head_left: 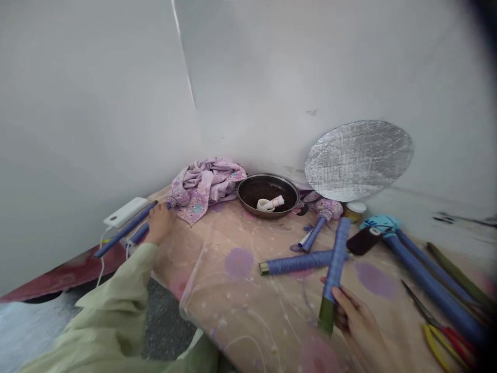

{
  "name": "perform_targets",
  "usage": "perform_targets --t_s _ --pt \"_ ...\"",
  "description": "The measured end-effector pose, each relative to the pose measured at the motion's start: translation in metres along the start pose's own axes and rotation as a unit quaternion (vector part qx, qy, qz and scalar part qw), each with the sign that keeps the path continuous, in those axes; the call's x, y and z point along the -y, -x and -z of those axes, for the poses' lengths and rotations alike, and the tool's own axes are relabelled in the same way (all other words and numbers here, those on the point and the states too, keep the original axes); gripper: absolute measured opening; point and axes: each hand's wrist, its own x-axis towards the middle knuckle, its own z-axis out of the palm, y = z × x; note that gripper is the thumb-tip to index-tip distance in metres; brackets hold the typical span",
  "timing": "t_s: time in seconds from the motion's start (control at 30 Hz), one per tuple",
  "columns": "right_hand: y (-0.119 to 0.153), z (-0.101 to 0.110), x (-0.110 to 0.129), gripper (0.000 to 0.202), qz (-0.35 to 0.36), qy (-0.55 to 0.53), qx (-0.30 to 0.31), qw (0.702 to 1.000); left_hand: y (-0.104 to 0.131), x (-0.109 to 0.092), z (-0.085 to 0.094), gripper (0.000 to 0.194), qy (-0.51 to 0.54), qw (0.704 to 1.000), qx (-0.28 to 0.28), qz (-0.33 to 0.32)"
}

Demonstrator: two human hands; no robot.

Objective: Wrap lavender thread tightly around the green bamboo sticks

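Observation:
My right hand is closed round the lower part of a blue-wrapped stick, which is tilted up; its bare green end sticks out below my fingers. At the table's far left, my left hand has its fingers curled at the upper end of a thin blue-wrapped stick. A second blue-wrapped handle with a cloth-bound head passes beneath that hand. Behind the stick in my right hand, another blue-wrapped stick lies across the tablecloth. A dark thread spool is just right of it.
Crumpled floral cloth and a dark pan holding a white roll stand by the wall. A silver disc leans there. Scissors and long wrapped sticks lie right. A white power bank is at left.

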Motion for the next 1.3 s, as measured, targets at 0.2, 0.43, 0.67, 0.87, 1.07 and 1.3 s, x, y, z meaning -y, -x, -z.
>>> perform_targets --t_s 0.2,0.43,0.67,0.87,1.07,1.3 --pt "-0.003 -0.002 -0.004 0.055 -0.047 -0.036 0.000 0.998 -0.026 0.047 -0.006 0.038 -0.053 0.998 -0.021 0.033" --pt "-0.003 0.003 -0.007 0.059 -0.037 -0.052 -0.005 0.998 -0.015 0.048 0.008 0.031 0.014 0.999 -0.028 0.029" --pt "-0.004 0.005 -0.006 0.060 -0.032 -0.067 -0.004 0.997 0.028 0.019 0.017 0.018 0.272 0.958 0.078 0.036" --pt "-0.005 0.005 -0.006 0.059 -0.026 -0.072 -0.004 0.997 0.083 -0.041 -0.006 0.030 0.476 0.810 0.337 0.065" --pt "-0.004 0.001 -0.004 0.059 -0.014 -0.076 -0.006 0.997 0.118 -0.090 -0.051 0.039 0.528 0.654 0.535 0.089" --pt "-0.003 0.000 0.000 0.058 -0.004 -0.078 -0.013 0.997 0.138 -0.125 -0.073 0.037 0.559 0.566 0.598 0.096"
